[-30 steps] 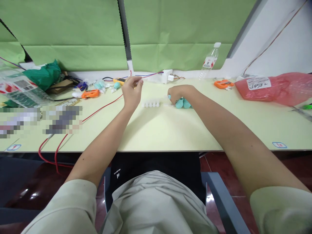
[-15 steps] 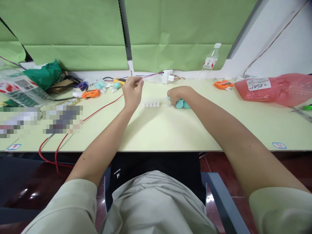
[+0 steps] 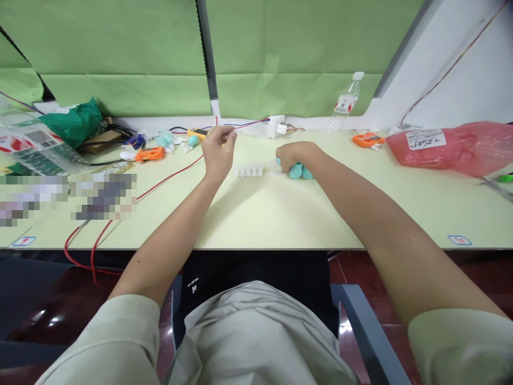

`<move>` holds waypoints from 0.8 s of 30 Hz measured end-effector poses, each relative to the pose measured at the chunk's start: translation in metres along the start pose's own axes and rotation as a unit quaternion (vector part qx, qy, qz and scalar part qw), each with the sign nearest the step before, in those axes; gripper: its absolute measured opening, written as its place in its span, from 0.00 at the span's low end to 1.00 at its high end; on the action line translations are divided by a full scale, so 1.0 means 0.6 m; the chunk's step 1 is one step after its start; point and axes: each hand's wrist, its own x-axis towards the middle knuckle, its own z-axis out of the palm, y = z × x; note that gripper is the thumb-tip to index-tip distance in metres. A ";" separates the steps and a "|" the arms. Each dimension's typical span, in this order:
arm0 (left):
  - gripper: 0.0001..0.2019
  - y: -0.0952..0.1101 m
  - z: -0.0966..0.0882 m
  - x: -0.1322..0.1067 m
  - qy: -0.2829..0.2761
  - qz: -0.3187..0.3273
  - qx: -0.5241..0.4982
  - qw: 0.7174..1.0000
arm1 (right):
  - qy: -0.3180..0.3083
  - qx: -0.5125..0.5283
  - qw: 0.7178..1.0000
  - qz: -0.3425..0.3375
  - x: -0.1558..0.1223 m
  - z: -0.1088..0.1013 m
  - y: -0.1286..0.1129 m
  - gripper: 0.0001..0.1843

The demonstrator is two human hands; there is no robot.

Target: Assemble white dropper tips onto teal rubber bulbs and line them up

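My left hand (image 3: 218, 152) is raised over the table, thumb and fingertips pinched together. Whatever is in that pinch, if anything, is too small to make out; a thin red wire (image 3: 172, 174) passes behind this hand. Lower and to the right, my right hand (image 3: 294, 155) is bent downward with curled fingers, closed on a small teal piece (image 3: 278, 161). A clear, whitish piece (image 3: 276, 167) shows just under those fingers. Beside the right hand lie rounded teal pieces (image 3: 295, 171), partly covered by the wrist. Between the hands sits a row of small white rounded pieces (image 3: 249, 171).
Along the back stand a white box with wires (image 3: 276, 126), a clear bottle (image 3: 347, 101) and an orange-handled tool (image 3: 367, 140). A red plastic bag (image 3: 452, 147) lies at right. On the left are another orange tool (image 3: 150, 154), a green bag (image 3: 74, 123) and a plastic package (image 3: 36, 141).
Both hands hold nearly the same positions. The clear, whitish piece under my right fingers shows slightly differently; the rest looks unchanged.
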 end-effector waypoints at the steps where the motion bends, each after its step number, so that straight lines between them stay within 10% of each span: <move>1: 0.13 0.000 0.000 0.000 -0.001 -0.002 0.002 1.000 | 0.004 0.009 1.000 -0.001 0.004 0.001 0.005 0.15; 24: 0.14 0.004 -0.001 0.002 -0.005 0.004 0.017 1.000 | -0.021 0.009 0.999 0.034 0.010 -0.015 0.009 0.16</move>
